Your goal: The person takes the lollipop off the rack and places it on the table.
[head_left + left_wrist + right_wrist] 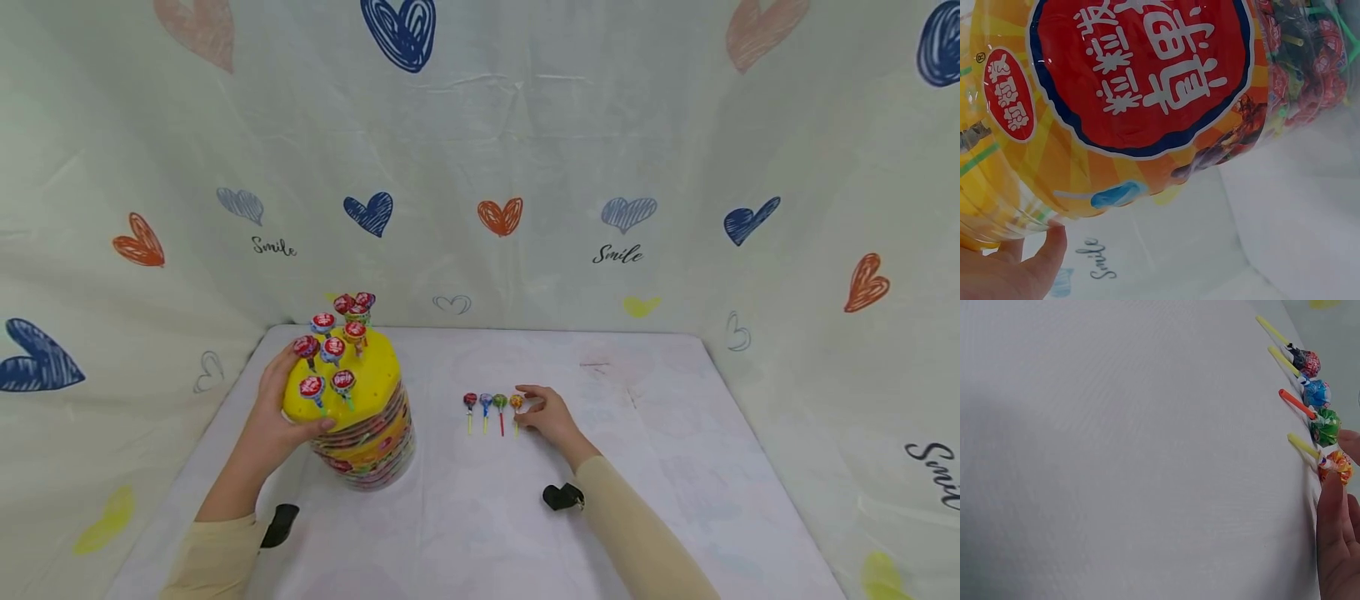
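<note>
Head view: we see a white-covered table boxed in by a pale cloth backdrop printed with hearts and "Smile". Biggest item on it is the lollipop tub, clear-walled with a yellow lid, sitting left of centre, tilted a bit, with wrapped lollipops stuck upright in the lid. Our left hand wraps the tub's left side just under the lid, fingers curled round it, thumb across the front; left wrist view shows only the thumb tip against the clear wall and the big red-and-orange label, candy packed inside. Right of the tub, well apart from it, four loose lollipops lie in a row, sticks pointing toward us: red lollipop, blue lollipop, green lollipop, orange lollipop. Our right hand rests on the table just right of the row, fingertips touching the orange lollipop head; right wrist view shows a finger laid against it, nearly straight. We cannot tell if it is pinched.
</note>
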### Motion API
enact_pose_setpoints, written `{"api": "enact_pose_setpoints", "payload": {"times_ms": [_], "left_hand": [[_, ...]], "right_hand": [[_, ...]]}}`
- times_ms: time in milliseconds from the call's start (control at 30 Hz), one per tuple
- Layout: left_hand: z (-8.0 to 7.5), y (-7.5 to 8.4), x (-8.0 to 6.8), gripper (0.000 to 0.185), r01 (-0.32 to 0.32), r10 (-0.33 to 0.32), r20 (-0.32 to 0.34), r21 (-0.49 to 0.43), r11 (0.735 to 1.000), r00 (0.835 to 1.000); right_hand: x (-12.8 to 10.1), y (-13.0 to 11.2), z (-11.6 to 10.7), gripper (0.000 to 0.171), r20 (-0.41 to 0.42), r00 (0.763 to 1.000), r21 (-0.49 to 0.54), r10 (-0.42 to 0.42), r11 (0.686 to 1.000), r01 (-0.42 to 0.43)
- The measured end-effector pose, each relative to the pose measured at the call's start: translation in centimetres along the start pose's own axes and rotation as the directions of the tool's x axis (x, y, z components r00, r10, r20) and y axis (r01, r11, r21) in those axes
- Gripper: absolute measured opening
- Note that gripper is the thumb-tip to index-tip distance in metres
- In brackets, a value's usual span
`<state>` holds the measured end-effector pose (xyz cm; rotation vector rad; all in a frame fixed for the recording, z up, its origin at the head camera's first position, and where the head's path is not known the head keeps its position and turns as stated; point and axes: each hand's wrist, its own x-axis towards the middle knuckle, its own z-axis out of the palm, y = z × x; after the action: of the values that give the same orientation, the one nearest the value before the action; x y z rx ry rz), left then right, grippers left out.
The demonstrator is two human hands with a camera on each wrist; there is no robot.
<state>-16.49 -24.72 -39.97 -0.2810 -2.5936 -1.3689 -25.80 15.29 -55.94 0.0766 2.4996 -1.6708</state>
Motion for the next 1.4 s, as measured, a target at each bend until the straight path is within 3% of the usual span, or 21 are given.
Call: {"api": "enact_pose_setpoints", "payload": {"times_ms": [400, 533, 800, 967, 1200, 1300, 1400], "left_hand": [[0.6, 0.3, 0.4, 0.103, -0.014, 0.015, 0.008, -0.008, 1.000, 1.000], [1.0, 0.5, 0.7, 0.102, -0.016, 0.016, 0.006, -0.009, 1.000, 1.000], [1.9, 0.4, 1.5, 0.102, -0.036, 0.036, 0.006, -0.033, 0.999, 0.999], [2.5, 0.6, 2.2, 0.103, -0.024, 0.025, 0.019, -0.043, 0.999, 1.000], [3.2, 0.8, 2.9, 0.102, -0.042, 0.043, 0.017, -0.043, 0.998, 0.999], [3.5, 0.9, 3.1, 0.101, -0.051, 0.052, 0.018, -0.050, 0.997, 0.998], [3.8, 1.1, 3.3, 0.099, -0.060, 0.061, 0.016, -0.060, 0.996, 0.998]], "right_hand": [[-0.3, -1.3, -0.4, 0.054, -0.020, 0.999, 0.023, -0.029, 0.999, 0.030], [-0.9, -3.6, -0.7, 0.053, -0.008, 0.993, 0.080, -0.117, 0.990, 0.118], [-4.1, -10.6, -0.6, 0.051, 0.136, 0.951, 0.268, -0.277, 0.935, 0.234], [-5.8, -14.2, -0.2, 0.050, 0.169, 0.893, 0.374, -0.418, 0.865, 0.334], [-7.2, -17.7, 0.8, 0.050, 0.221, 0.757, 0.441, -0.614, 0.756, 0.484], [-7.3, -18.6, 1.5, 0.051, 0.251, 0.722, 0.462, -0.644, 0.736, 0.496], [-7.4, -19.4, 2.2, 0.052, 0.275, 0.706, 0.479, -0.653, 0.730, 0.488]]}}
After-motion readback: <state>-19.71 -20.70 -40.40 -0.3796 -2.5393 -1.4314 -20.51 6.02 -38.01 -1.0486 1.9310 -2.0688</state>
